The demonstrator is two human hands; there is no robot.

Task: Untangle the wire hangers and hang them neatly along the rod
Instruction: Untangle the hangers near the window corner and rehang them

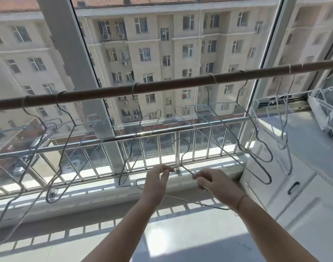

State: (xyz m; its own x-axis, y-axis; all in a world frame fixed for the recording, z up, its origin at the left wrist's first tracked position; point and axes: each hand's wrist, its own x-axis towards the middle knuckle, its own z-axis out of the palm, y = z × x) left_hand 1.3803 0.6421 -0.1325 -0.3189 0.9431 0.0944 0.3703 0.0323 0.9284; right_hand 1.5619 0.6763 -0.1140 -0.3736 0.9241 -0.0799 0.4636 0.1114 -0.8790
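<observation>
Setting: a sunlit glazed balcony with a steel railing (124,138) outside the glass and a block of flats beyond; a white cabinet (294,195) stands at the right.
Rod: the brown rod (161,86) runs left to right across the window, rising slightly toward the right.
Hung hangers: several wire hangers (137,114) already hang from the rod, spread along it and swung at odd angles. Two near the right overlap, and I cannot tell whether they are tangled.
Held hanger: one free hanger (182,154) is below the rod, near the middle, with its hook up and its long axis left to right, roughly parallel to the rod.
Left grip: the left grip (157,183) pinches the wire just left of the neck.
Right grip: the right grip (214,183) pinches the right shoulder; a thin band (240,200) is on that wrist.
Key relation: the rod lies above and beyond both grips. A bare stretch sits almost straight over the hook, between two hung hooks. Both grips are about equally near the hook.
Likely step: raising the hook onto that bare stretch.
Writing: none readable.
</observation>
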